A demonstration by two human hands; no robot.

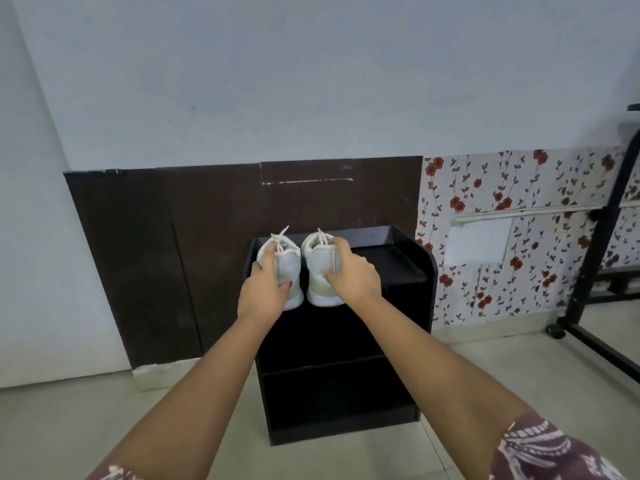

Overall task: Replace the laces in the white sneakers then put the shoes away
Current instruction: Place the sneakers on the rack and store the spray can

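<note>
Two white sneakers stand side by side, heels toward me, on the top of a black shoe cabinet (391, 261). The left sneaker (289, 263) is gripped around its heel by my left hand (265, 289). The right sneaker (320, 268) is held the same way by my right hand (351, 271), thumb on the heel and fingers over the collar. White laces (282, 237) stick up from both shoes. The heels reach just past the cabinet's front edge.
The cabinet has open dark shelves (329, 368) below its top, and it stands against a wall with a dark brown panel (156, 254). A black wheeled metal frame (595, 299) stands to the right by floral wallpaper. Pale tiled floor (104, 427) surrounds the cabinet.
</note>
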